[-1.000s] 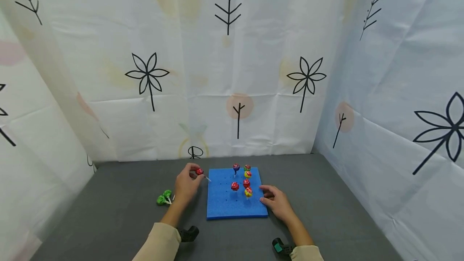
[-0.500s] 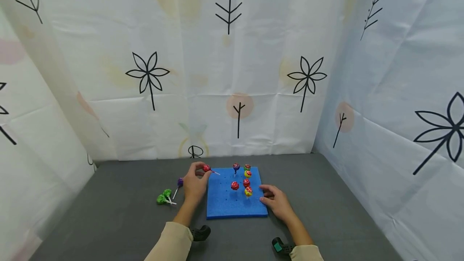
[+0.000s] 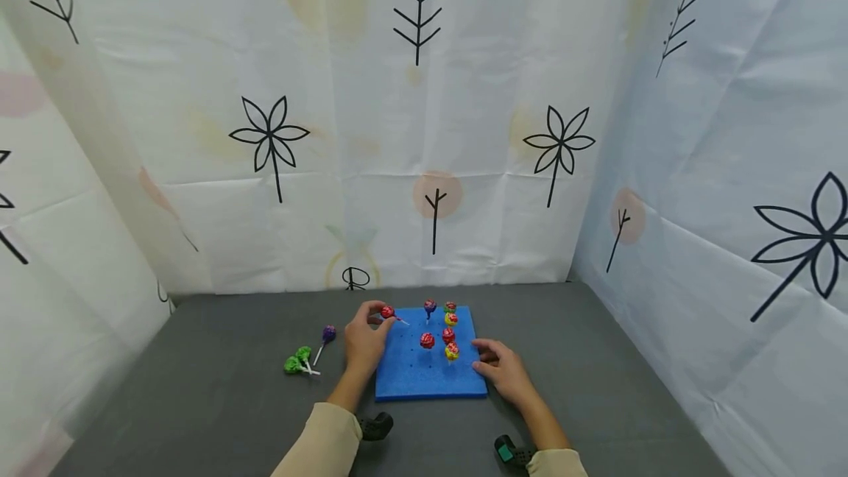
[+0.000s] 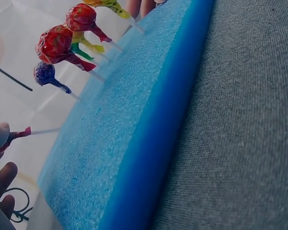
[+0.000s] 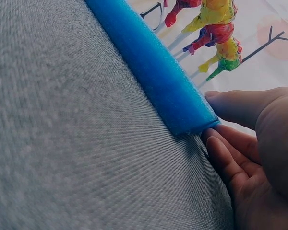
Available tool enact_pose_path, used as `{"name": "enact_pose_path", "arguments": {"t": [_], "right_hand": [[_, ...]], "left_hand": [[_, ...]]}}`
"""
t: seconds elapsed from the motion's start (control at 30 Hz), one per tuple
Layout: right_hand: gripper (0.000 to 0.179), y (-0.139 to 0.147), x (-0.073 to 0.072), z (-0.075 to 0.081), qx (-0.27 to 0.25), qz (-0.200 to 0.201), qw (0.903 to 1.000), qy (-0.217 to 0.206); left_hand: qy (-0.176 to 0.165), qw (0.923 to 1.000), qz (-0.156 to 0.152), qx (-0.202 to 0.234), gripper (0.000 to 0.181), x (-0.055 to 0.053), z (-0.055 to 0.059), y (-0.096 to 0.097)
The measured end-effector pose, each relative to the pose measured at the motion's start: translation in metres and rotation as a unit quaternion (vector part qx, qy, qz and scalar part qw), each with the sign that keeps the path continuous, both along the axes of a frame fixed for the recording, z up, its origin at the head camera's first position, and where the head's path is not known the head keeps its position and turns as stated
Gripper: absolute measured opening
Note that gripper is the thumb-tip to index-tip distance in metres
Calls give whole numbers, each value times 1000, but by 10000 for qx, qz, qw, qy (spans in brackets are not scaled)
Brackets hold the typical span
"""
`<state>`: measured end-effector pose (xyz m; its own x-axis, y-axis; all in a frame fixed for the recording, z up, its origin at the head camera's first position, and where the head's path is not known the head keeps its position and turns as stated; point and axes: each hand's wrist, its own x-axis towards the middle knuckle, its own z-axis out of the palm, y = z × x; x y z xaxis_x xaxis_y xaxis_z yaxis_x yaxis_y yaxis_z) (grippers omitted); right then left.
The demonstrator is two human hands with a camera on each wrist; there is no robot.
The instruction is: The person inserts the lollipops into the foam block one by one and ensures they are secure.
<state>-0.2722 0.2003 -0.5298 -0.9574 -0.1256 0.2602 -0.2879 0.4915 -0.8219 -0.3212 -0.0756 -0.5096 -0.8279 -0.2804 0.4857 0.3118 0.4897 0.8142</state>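
My left hand (image 3: 363, 341) pinches a red-wrapped lollipop (image 3: 387, 312) by its head, above the far left corner of a blue foam board (image 3: 400, 381). The white stick slants down to the right; in the left wrist view its tip (image 4: 50, 131) appears close to the board's far edge, contact unclear. Several lollipops stand upright in the board: red (image 3: 427, 341), purple (image 3: 430, 306), and yellow-and-red (image 3: 452, 351) among them. My right hand (image 3: 506, 372) grips the board's right edge, thumb (image 5: 235, 106) at the top face and fingers (image 5: 230, 160) at the side and underneath.
Left of the board, a purple lollipop (image 3: 328, 334) and green lollipops (image 3: 294, 364) lie on the grey tabletop (image 3: 218, 381). Small holes dot the board's left part. Patterned white curtains (image 3: 371, 131) enclose the table at the back and sides.
My left hand has moved right with the red lollipop, from beside the board to above its far left corner. The purple lollipop on the table has come into view. My right hand stays put.
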Motion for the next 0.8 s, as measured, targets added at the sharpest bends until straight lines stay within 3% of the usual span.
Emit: {"name": "enact_pose_path", "arguments": {"t": [0.43, 0.8], "right_hand": [[34, -2, 0, 0, 15, -50, 10000, -77], [33, -1, 1, 1, 29, -72, 10000, 22]], "left_hand": [[-187, 9991, 108, -351, 25, -4, 3, 9], [-113, 9867, -175, -1610, 31, -6, 8, 13]]}}
